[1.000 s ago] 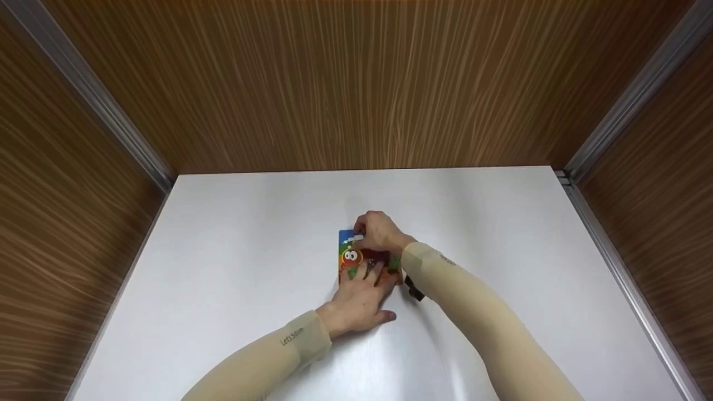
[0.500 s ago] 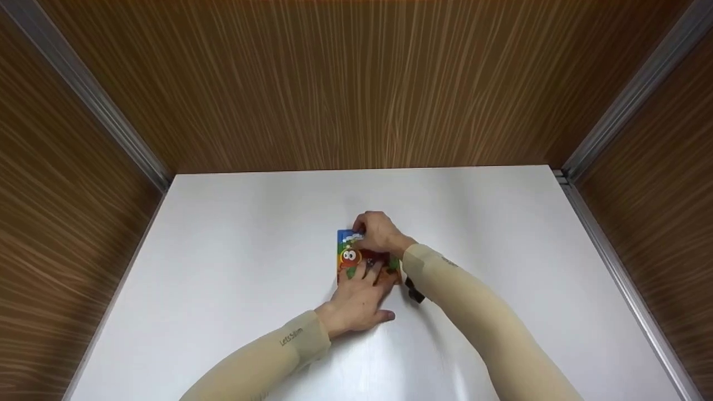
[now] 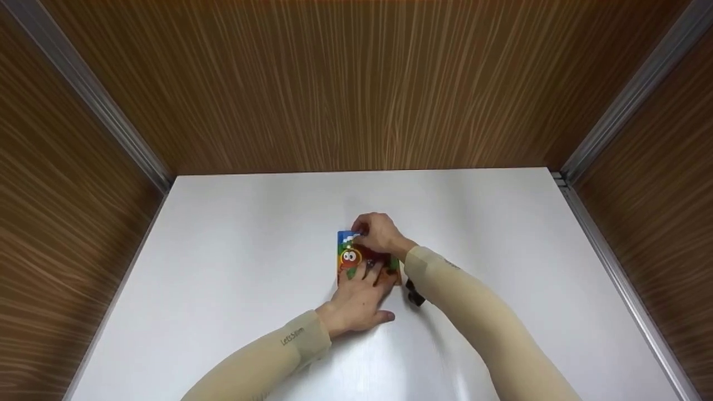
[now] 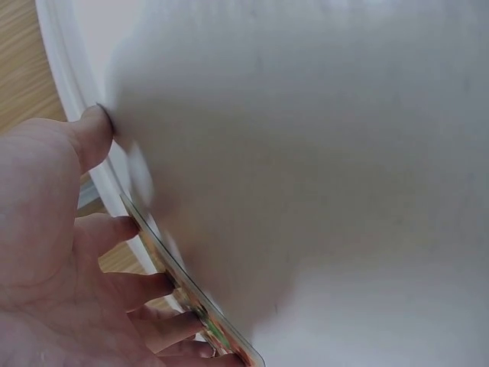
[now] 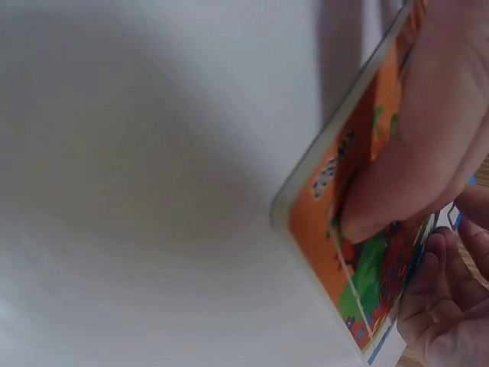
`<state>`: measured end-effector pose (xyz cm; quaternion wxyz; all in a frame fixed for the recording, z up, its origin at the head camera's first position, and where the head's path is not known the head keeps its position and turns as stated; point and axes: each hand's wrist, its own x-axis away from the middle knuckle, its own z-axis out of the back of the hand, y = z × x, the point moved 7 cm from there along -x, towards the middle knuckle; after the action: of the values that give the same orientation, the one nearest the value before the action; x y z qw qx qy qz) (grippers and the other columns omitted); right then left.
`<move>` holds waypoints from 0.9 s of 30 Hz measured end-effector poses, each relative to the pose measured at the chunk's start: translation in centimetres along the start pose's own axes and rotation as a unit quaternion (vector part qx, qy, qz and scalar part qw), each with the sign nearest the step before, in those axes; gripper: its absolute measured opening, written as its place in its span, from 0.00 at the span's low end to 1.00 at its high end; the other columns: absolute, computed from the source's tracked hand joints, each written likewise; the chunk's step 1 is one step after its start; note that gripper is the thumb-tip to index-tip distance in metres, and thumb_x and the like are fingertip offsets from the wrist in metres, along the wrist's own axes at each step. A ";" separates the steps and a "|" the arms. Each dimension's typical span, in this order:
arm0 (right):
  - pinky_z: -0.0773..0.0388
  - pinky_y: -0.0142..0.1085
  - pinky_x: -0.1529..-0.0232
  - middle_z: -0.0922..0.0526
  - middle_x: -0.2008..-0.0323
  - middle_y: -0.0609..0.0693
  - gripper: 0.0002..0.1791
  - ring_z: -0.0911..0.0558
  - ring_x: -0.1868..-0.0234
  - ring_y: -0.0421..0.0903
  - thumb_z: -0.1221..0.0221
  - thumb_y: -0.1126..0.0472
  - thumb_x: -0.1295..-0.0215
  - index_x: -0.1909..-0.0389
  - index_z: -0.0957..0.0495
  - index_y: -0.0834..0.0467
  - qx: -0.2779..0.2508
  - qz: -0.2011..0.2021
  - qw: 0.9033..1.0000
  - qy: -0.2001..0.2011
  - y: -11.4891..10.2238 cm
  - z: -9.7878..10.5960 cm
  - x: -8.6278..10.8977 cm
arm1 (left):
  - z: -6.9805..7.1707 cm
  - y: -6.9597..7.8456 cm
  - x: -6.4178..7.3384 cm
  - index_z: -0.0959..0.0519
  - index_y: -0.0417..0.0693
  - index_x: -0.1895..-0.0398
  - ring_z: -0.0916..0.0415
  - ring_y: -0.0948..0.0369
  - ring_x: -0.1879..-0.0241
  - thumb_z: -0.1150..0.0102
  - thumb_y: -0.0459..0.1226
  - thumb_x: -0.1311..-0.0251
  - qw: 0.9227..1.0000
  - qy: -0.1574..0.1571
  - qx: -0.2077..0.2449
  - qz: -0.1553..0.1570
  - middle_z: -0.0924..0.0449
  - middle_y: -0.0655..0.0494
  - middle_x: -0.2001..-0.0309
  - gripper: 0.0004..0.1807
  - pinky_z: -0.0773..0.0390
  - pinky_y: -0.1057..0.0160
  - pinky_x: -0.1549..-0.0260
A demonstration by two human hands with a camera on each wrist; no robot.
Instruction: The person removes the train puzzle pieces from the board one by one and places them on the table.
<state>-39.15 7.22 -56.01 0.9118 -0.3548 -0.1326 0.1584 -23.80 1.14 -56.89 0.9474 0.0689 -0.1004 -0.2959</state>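
Observation:
A small, colourful picture board, which looks like a thick-edged frame puzzle with cartoon figures, lies flat on the white table. My left hand presses its lower part with fingers spread and thumb out to the side; in the left wrist view, its fingertips line the board's edge. At the upper edge my right hand curls its fingers. The right wrist view shows it, my right hand, pinching a small blue-and-white flat piece beyond the left fingers. Most of that piece is hidden.
The white tabletop extends around the board. Wood-grain panels stand behind and at both sides, with metal rails in the corners. A black wrist camera hangs below the right forearm.
My right fingers have shifted slightly at the board's upper edge. The left hand and the board keep their places.

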 end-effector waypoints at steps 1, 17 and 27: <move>0.11 0.46 0.42 0.08 0.51 0.54 0.10 0.11 0.49 0.50 0.27 0.60 0.27 0.48 0.10 0.56 -0.009 -0.003 1.000 0.002 0.1 0.1 0.0 | 0.0 0.0 0.0 0.36 0.65 0.10 0.42 0.36 0.11 0.38 0.67 0.25 1.000 0.000 0.000 0.000 0.41 0.43 0.09 0.46 0.32 0.20 0.24; 0.20 0.33 0.56 0.11 0.63 0.47 0.04 0.17 0.59 0.42 0.29 0.62 0.27 0.55 0.09 0.57 -0.147 -0.030 0.989 -0.005 1.3 2.1 0.7 | -0.3 0.1 -0.2 0.35 0.66 0.10 0.45 0.37 0.10 0.41 0.69 0.24 1.000 -0.020 -0.008 0.004 0.44 0.45 0.08 0.45 0.33 0.22 0.22; 0.15 0.35 0.60 0.14 0.62 0.48 0.06 0.17 0.62 0.43 0.31 0.62 0.24 0.52 0.11 0.59 -0.170 -0.041 0.984 -0.001 2.1 4.9 1.3 | -0.3 -0.2 -0.2 0.37 0.66 0.09 0.44 0.35 0.10 0.42 0.69 0.24 1.000 -0.028 0.002 0.013 0.44 0.44 0.08 0.45 0.34 0.20 0.23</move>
<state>-40.09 12.17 -53.73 0.8436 -0.4990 -0.1735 0.0960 -24.00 1.14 -57.28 0.9479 0.0611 -0.1280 -0.2853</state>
